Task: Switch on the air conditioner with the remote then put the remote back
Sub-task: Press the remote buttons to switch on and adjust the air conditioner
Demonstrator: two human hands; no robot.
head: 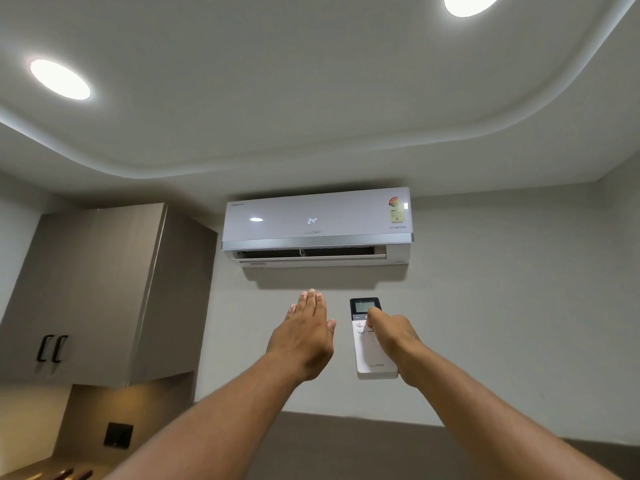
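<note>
One air conditioner [317, 226] up on the wall, one lit reading on its front, one star-rating sticker [397, 210] at its right end. One remote [371, 344], white with a dark top, and one small screen on it. Two hands in shot: the left hand [306, 336] and the right hand [393, 336]. Two round ceiling lights, one at left [59, 79], one top right [469, 3]. One wall cabinet [100, 292] carrying two black handles [52, 348]. One dark wall plate [118, 434] below it.

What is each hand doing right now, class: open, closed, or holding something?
Left hand: open and flat, fingers together, holding nothing.
Right hand: closed around the remote, thumb on its buttons.
</note>
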